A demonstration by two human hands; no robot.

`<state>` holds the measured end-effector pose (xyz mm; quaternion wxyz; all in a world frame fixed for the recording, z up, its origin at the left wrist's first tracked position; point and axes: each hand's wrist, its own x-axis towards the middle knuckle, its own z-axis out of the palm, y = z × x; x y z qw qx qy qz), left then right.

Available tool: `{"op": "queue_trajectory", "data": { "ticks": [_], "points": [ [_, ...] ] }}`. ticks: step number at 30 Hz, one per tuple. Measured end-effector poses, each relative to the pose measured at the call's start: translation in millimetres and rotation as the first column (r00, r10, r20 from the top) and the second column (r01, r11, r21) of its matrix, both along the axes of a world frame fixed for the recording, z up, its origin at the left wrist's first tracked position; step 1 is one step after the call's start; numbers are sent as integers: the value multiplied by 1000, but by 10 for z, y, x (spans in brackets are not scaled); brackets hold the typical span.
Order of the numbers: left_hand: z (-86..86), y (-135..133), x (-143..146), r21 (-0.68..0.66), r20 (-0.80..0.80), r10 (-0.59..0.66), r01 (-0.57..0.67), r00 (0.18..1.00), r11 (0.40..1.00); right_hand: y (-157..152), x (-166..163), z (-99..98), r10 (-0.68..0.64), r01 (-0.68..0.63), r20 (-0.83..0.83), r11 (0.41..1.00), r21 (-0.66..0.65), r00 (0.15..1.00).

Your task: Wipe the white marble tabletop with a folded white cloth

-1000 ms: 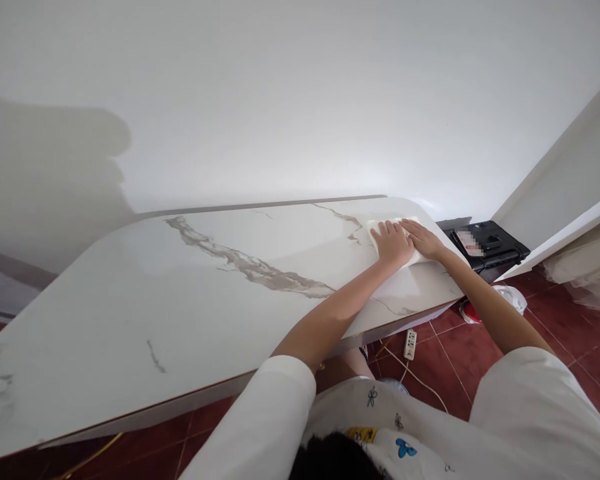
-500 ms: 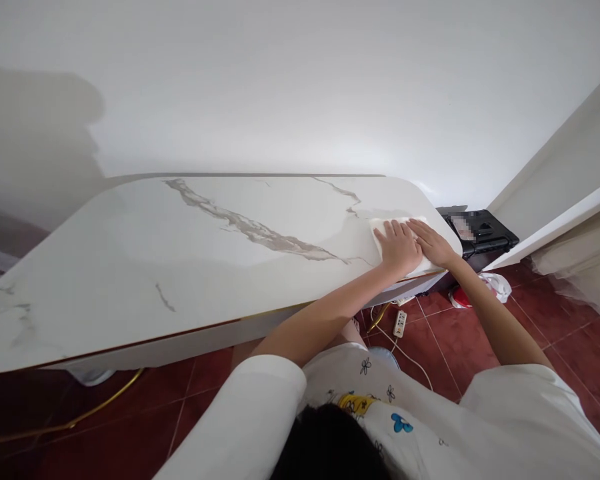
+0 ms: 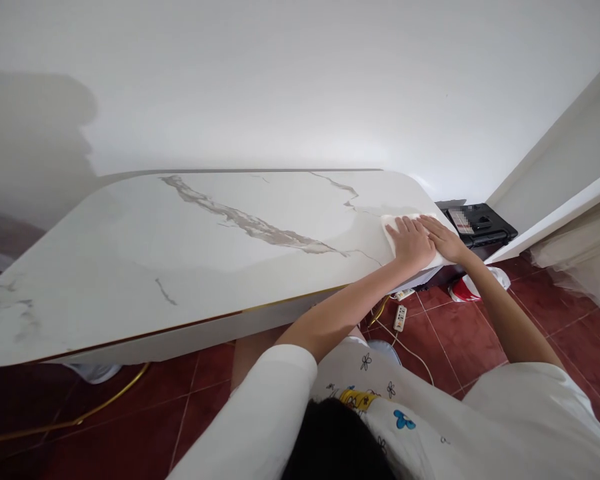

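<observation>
- Both your hands and the cloth (image 3: 389, 227) have slid across the right end of the table (image 3: 180, 267), from its far side to its near edge.
- Your left hand (image 3: 411, 243) lies flat on the cloth, fingers straight, not curled round it. It presses down and does not grab.
- Your right hand (image 3: 445, 239) does the same, just beside the left hand and touching it.
- The cloth is white and looks folded flat. Most of it is hidden under your hands. Only a bit shows at the left and the far side.
- It sits on the table top, right at the near edge of the right end.
- I think the wiping is partly done. A faint shiny patch runs from the middle of the table to the cloth.
- The left end of the table shows no such patch, so it may be left to do. I cannot be sure.
- The table top is white with grey streaks.
- A black box (image 3: 480, 223) sits past the right end of the table, and a power strip (image 3: 399, 318) lies on the red floor (image 3: 455, 340) below it.
</observation>
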<state>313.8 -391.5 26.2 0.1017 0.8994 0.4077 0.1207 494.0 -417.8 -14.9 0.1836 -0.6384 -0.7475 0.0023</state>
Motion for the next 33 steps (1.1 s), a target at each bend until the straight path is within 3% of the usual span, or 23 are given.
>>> {"op": "queue_trajectory", "data": {
  "ticks": [5, 10, 17, 33],
  "points": [
    [-4, 50, 171, -15, -1, -17, 17, 1000, 1000, 10, 161, 4, -30, 30, 19, 999, -16, 999],
    [-11, 284, 193, -30, 15, -80, 80, 997, 996, 185, 228, -45, -35, 35, 52, 999, 2, 998],
    [-9, 721, 258, -39, 49, -23, 25, 999, 999, 725, 305, -28, -46, 48, 42, 998, -41, 998],
    [-28, 1764, 437, -50, 48, 61, -59, 997, 997, 1864, 341, -6, -216, 206, -82, 971, -117, 973]
  ]
}}
